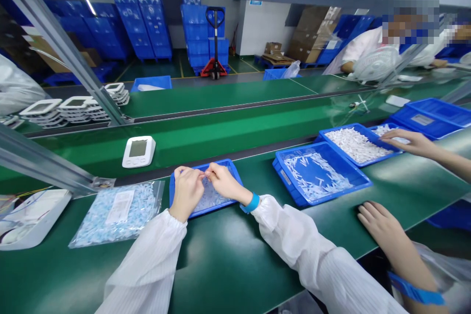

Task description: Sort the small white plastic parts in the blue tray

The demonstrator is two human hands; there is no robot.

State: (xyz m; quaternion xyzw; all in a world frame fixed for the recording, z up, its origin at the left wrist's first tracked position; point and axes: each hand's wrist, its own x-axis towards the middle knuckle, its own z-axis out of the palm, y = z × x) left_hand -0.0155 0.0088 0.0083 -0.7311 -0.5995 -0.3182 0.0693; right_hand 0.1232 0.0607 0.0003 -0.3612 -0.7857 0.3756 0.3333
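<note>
My left hand [186, 191] and my right hand [223, 182] meet over a small blue tray [235, 176] of tiny pale parts on the green bench. Both hands have their fingertips pinched together where they touch, on something too small to make out. White sleeves cover both of my arms, and a blue band circles my right wrist. A clear bag of small blue-white parts [117, 212] lies just left of the tray.
A white device with a screen [139, 151] rides the green conveyor belt behind the tray. Two larger blue bins of white parts [320, 174] [355, 144] stand to the right, where a neighbour's hands [382, 225] [408, 140] rest and reach. A white housing [25, 218] lies far left.
</note>
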